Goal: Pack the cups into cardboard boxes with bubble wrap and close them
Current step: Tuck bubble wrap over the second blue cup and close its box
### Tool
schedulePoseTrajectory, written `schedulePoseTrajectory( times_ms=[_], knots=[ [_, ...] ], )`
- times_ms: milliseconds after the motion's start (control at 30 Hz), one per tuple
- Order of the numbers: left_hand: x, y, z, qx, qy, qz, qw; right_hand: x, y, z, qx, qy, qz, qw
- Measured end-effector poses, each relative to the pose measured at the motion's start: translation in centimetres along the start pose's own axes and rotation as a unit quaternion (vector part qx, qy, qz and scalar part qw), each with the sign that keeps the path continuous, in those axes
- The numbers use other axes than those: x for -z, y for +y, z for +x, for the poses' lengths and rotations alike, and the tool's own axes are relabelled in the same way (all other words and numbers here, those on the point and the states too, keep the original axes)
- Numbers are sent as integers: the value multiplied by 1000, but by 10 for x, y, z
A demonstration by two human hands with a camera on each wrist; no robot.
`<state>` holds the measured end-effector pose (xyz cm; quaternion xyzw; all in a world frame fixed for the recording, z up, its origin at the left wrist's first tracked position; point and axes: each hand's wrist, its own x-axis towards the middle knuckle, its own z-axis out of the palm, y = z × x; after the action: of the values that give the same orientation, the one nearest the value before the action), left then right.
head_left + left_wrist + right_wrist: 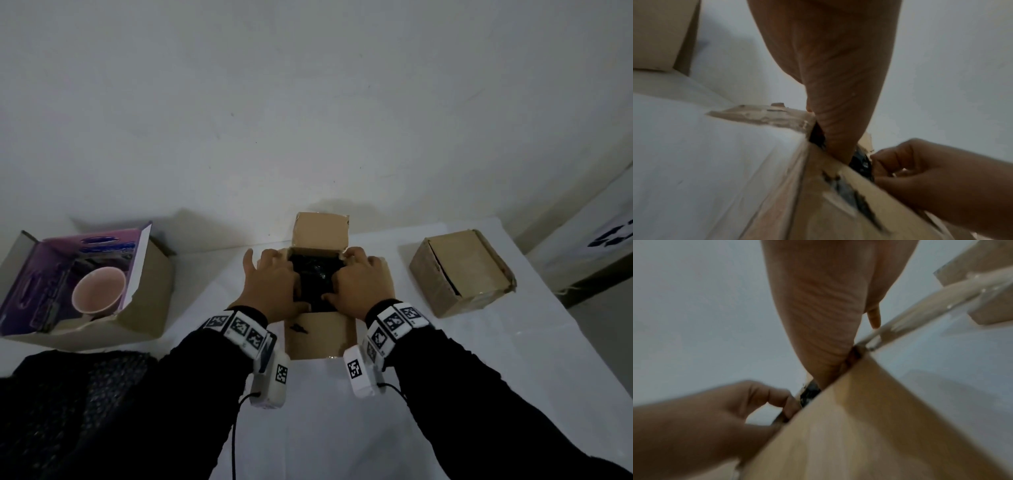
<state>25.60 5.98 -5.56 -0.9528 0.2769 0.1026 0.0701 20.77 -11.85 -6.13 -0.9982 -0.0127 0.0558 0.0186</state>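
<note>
An open cardboard box (322, 233) stands mid-table with its far flap upright and black bubble wrap (317, 274) filling it. My left hand (274, 284) lies over the box's left rim and my right hand (359, 284) over the right rim, thumbs inside on the wrap. In the left wrist view the right hand (931, 175) curls its fingers onto the wrap (861, 160) at the rim. The right wrist view shows the left hand (715, 415) pinching at the wrap (809, 392) the same way. No cup shows inside this box. A pink cup (97, 291) sits in the box on the left.
The pink cup's open box (147, 308), purple inside, stands at the table's left. A closed cardboard box (462, 270) sits at the right. A heap of black bubble wrap (85, 377) lies at the near left. A white wall rises just behind the table.
</note>
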Motion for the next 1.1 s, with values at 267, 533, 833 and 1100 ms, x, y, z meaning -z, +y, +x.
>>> schedulePoseTrajectory(
  times_ms=[267,533,833,1100],
  knots=[
    [-35,-30,-46,64,213,-251,942,-1,40,-23,-71,248,242,935],
    [-43,-21,-72,124,230,-540,801,-26,26,-53,-224,202,462,834],
    [-26,-19,-62,-165,160,-249,941,-12,5,-56,19,189,344,920],
    [-40,-29,-56,-195,167,-177,950,-40,47,-65,196,112,159,961]
  ],
)
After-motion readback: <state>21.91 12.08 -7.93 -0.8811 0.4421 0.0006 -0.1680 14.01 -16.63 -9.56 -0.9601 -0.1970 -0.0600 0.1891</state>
